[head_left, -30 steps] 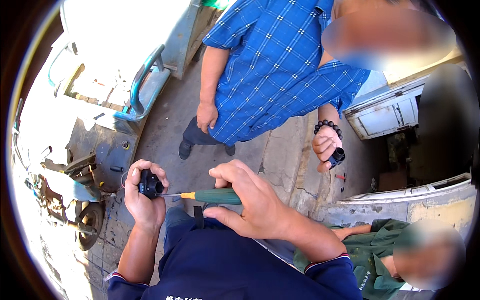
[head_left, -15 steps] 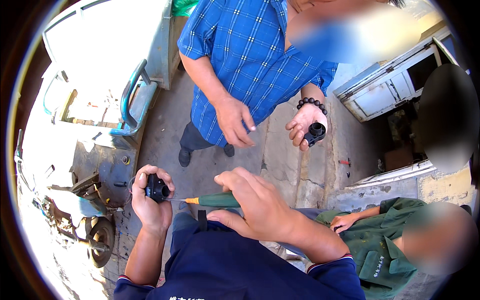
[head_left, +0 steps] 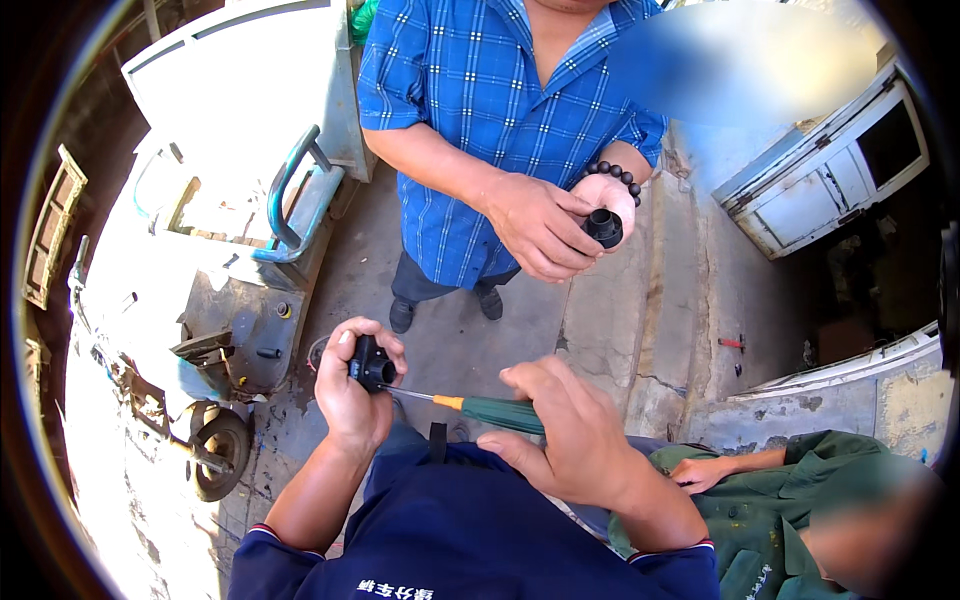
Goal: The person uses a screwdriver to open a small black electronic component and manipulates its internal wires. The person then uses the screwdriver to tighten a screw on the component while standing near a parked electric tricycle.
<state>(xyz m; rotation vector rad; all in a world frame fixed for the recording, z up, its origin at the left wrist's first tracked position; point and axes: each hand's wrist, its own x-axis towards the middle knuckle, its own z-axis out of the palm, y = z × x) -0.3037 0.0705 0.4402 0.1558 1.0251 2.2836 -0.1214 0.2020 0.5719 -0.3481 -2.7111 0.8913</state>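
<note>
A small black part, hard and plastic-looking, with a blocky body and a short round tube opening at one side (head_left: 370,364), sits in the wearer's left hand (head_left: 345,400), whose fingers and thumb curl around it, low in front of the body. A screwdriver with a ridged dark green handle, orange collar and thin metal shaft (head_left: 500,414) points at it from the right; its tip meets the part's lower right edge, though the exact contact is too small to tell. The wearer's right hand (head_left: 580,435) is half open, thumb and forefinger spread, holding the handle's rear end, which the hand hides. Counted, there are two black parts and one screwdriver: the second black, round-mouthed part (head_left: 604,228) is in the hands of a person in a blue plaid short-sleeved shirt (head_left: 490,130), who wears one dark beaded bracelet (head_left: 610,174). Two other people are visible; the second, in dark green clothing (head_left: 750,510), is at lower right. One dark-tyred wheel (head_left: 240,452) shows at left.
</note>
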